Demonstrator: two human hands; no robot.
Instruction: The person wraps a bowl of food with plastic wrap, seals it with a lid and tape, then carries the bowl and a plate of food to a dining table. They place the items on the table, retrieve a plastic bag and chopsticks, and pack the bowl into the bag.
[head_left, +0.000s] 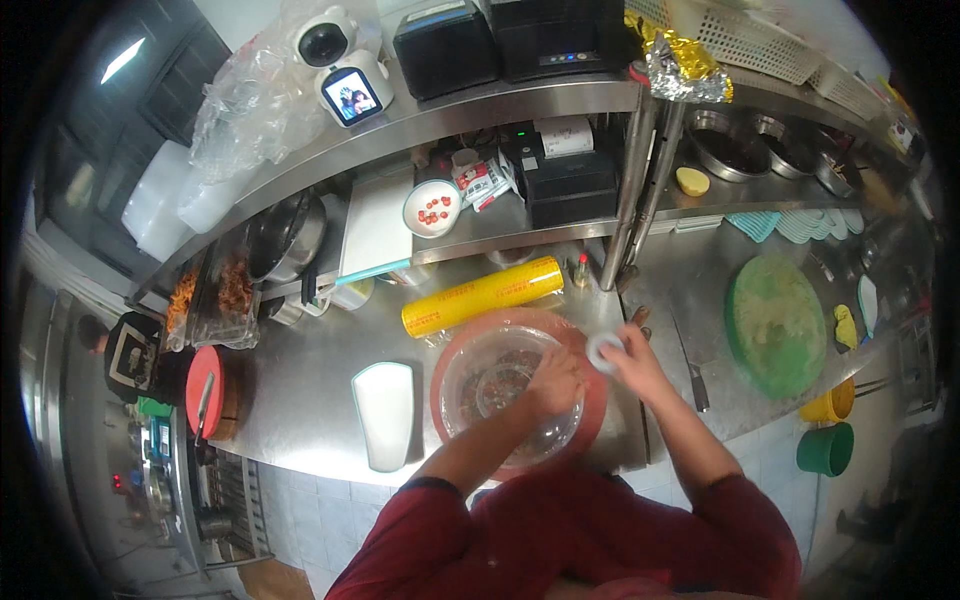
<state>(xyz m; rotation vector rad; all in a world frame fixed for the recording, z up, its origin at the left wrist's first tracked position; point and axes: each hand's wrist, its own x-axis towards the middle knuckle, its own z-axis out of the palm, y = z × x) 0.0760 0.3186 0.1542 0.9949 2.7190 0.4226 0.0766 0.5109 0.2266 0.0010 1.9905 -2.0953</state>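
Observation:
A large clear bowl (465, 420) sits on a round reddish board (444, 352) right before me. Shiny clear film seems to cover its top, and dark, red-flecked contents show through. My left hand (559, 381) lies on the bowl's right-hand rim, its fingers bent; whether they pinch anything is hidden. My right hand (637, 366) grips a small whitish roll (602, 352), possibly tape, just to the right of the bowl. The roll is blurred. Behind the bowl lies a yellow printed roll of cling film (484, 295), with loose clear film along its lower edge.
A white cutting board (384, 416) lies left of the bowl. Rightward are a knife (697, 382) and a green round chopping block (776, 322). A steel shelf (517, 244) with a bowl of red pieces (432, 208) overhangs the back. Another person (135, 356) stands far left.

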